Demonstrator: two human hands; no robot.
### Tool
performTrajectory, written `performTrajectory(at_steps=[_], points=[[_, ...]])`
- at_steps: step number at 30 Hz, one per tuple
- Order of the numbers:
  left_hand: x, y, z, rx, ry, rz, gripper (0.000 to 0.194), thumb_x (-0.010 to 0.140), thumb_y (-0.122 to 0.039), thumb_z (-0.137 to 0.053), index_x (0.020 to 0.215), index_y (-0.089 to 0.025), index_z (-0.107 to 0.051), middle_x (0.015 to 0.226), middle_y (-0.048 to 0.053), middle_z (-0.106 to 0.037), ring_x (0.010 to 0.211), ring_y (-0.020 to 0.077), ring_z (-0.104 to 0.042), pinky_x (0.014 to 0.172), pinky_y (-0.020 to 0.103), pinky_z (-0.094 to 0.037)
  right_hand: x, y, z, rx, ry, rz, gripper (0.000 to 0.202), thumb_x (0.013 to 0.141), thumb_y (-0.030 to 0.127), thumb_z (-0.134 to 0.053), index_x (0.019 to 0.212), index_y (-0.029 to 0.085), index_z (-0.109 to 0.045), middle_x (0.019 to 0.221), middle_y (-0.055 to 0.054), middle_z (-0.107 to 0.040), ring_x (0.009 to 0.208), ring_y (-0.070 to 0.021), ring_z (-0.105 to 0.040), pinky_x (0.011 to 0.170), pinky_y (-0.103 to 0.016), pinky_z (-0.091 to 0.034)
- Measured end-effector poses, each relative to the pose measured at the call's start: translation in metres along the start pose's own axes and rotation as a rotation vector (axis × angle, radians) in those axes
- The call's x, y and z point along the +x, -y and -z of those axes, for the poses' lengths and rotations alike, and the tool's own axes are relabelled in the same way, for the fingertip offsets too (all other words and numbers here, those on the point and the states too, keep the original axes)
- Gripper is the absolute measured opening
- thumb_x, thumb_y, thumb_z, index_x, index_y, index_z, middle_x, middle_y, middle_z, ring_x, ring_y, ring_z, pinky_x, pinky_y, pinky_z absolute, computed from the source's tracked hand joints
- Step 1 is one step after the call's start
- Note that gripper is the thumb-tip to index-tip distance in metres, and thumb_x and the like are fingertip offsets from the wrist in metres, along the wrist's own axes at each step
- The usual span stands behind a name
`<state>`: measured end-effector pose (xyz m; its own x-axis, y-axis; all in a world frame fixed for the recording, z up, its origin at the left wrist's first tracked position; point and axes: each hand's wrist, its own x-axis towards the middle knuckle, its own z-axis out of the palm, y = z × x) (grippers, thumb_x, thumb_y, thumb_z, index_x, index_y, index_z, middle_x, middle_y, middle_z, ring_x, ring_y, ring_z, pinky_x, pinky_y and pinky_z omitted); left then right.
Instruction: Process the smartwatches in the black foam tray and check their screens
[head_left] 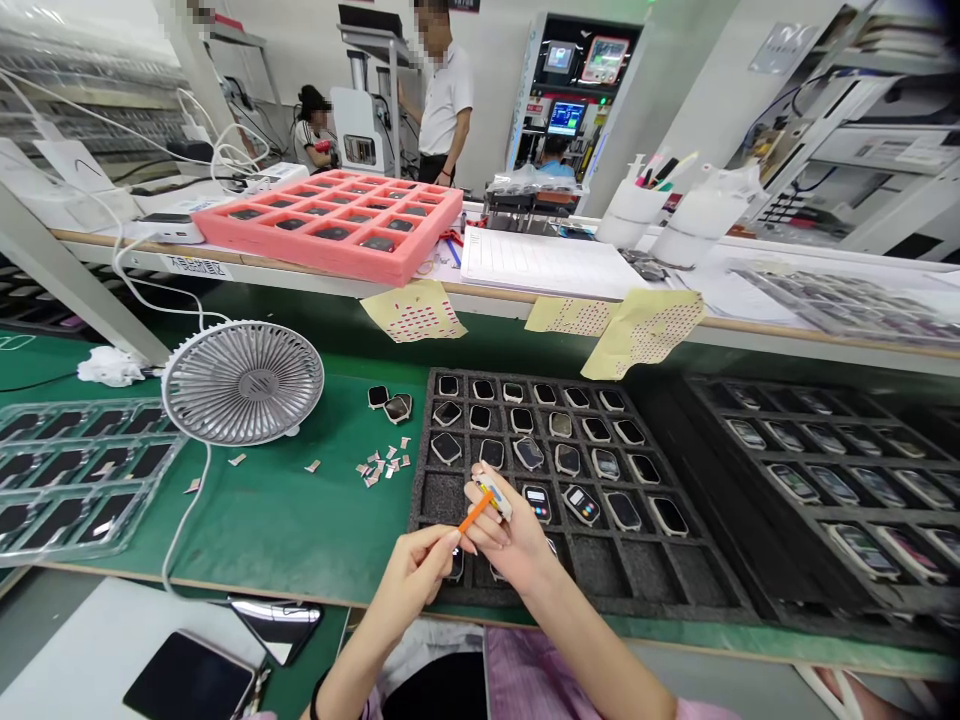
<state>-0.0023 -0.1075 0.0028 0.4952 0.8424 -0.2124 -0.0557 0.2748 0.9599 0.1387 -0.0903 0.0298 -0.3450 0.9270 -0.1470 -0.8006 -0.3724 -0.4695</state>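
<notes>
My right hand [519, 535] is closed around a small smartwatch body [501, 497], held tilted above the black foam tray [647, 568]. Pinched in my left hand [421, 562] is a thin orange stick [475, 512], its far end at the watch body. Whether the tip presses on the watch or goes inside it I cannot make out. Below and around my hands, rows of square watches sit in the tray's compartments. Two of them, a watch with a lit screen [537, 503] and another lit watch [582, 504], lie just right of my right hand.
Small pale pieces [384, 466] and two loose watches [390, 402] lie on the green mat [300, 530]. A round fan [244, 384], a clear tray [82, 545] and phones [191, 680] are at left. Another watch tray [806, 440] stands right. A shelf holds a pink foam tray [416, 255].
</notes>
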Motion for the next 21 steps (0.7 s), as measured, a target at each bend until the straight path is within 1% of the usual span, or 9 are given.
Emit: performTrajectory(at_steps=[2, 5, 7, 9, 12, 15, 17, 19, 21], points=[[0.000, 0.002, -0.002, -0.041, -0.001, 0.012, 0.054, 0.078, -0.064, -0.054, 0.081, -0.011, -0.064, 0.048, -0.011, -0.023, 0.037, 0.0022, -0.014, 0.036, 0.017, -0.014, 0.001, -0.001, 0.002, -0.009, 0.008, -0.021, 0.044, 0.082, 0.044, -0.064, 0.057, 0.021, -0.036, 0.037, 0.014, -0.027, 0.026, -0.0027, -0.011, 0.034, -0.017, -0.033], [0.000, 0.004, -0.004, -0.058, -0.014, 0.004, 0.053, 0.078, -0.064, -0.055, 0.077, -0.012, -0.060, 0.048, -0.011, -0.024, 0.038, 0.0018, -0.014, 0.036, 0.017, -0.014, 0.000, -0.002, 0.003, -0.027, 0.006, -0.018, 0.047, 0.082, 0.045, -0.064, 0.054, 0.021, -0.034, 0.035, 0.014, -0.024, 0.025, -0.0032, -0.012, 0.035, -0.018, -0.034], [0.001, 0.003, -0.003, -0.043, -0.014, 0.009, 0.054, 0.076, -0.066, -0.055, 0.074, -0.013, -0.058, 0.048, -0.011, -0.025, 0.037, 0.0020, -0.015, 0.036, 0.017, -0.015, 0.000, -0.002, 0.003, -0.029, -0.021, -0.006, 0.045, 0.081, 0.044, -0.064, 0.055, 0.021, -0.035, 0.036, 0.014, -0.025, 0.025, -0.0030, -0.012, 0.035, -0.018, -0.034], [0.003, 0.001, 0.000, -0.002, -0.042, 0.014, 0.055, 0.076, -0.068, -0.053, 0.075, -0.013, -0.058, 0.048, -0.011, -0.024, 0.037, 0.0025, -0.016, 0.036, 0.017, -0.015, 0.000, -0.002, 0.001, -0.036, -0.078, 0.032, 0.043, 0.081, 0.042, -0.065, 0.057, 0.021, -0.037, 0.038, 0.013, -0.028, 0.027, -0.0025, -0.012, 0.033, -0.017, -0.029], [0.006, -0.008, 0.004, 0.095, -0.159, -0.068, 0.053, 0.078, -0.067, -0.050, 0.072, -0.014, -0.056, 0.049, -0.009, -0.029, 0.039, 0.0041, -0.024, 0.038, 0.017, -0.022, 0.000, -0.008, -0.002, -0.108, -0.225, 0.186, 0.033, 0.081, 0.037, -0.065, 0.064, 0.020, -0.042, 0.042, 0.012, -0.033, 0.030, -0.0023, -0.016, 0.032, -0.016, -0.018], [0.009, -0.017, 0.002, 0.244, -0.213, -0.196, 0.044, 0.082, -0.057, -0.052, 0.068, -0.016, -0.054, 0.056, -0.003, -0.049, 0.050, 0.0087, -0.044, 0.050, 0.019, -0.038, 0.000, -0.021, -0.006, -0.271, -0.347, 0.294, 0.020, 0.080, 0.037, -0.064, 0.079, 0.022, -0.050, 0.053, 0.009, -0.044, 0.036, -0.0036, -0.028, 0.036, -0.015, -0.021], [0.012, -0.017, -0.001, 0.345, -0.269, -0.238, 0.039, 0.085, -0.051, -0.050, 0.068, -0.017, -0.053, 0.058, -0.002, -0.054, 0.055, 0.0108, -0.049, 0.055, 0.020, -0.041, -0.001, -0.030, -0.006, -0.406, -0.347, 0.292, 0.020, 0.080, 0.040, -0.062, 0.087, 0.023, -0.053, 0.064, 0.006, -0.050, 0.042, -0.0055, -0.037, 0.039, -0.016, -0.027], [0.014, -0.013, -0.002, 0.406, -0.383, -0.260, 0.038, 0.087, -0.050, -0.047, 0.066, -0.018, -0.050, 0.055, -0.003, -0.049, 0.051, 0.0105, -0.045, 0.051, 0.020, -0.039, 0.000, -0.037, -0.003, -0.546, -0.306, 0.311, 0.022, 0.083, 0.043, -0.058, 0.094, 0.024, -0.054, 0.072, 0.004, -0.050, 0.049, -0.0076, -0.041, 0.043, -0.018, -0.033], [0.015, -0.006, 0.002, 0.430, -0.454, -0.264, 0.038, 0.086, -0.051, -0.046, 0.067, -0.019, -0.048, 0.053, -0.004, -0.045, 0.048, 0.0104, -0.041, 0.048, 0.021, -0.036, 0.000, -0.040, 0.001, -0.684, -0.268, 0.356, 0.022, 0.087, 0.043, -0.053, 0.100, 0.025, -0.055, 0.077, 0.003, -0.050, 0.053, -0.0095, -0.043, 0.048, -0.021, -0.036]])
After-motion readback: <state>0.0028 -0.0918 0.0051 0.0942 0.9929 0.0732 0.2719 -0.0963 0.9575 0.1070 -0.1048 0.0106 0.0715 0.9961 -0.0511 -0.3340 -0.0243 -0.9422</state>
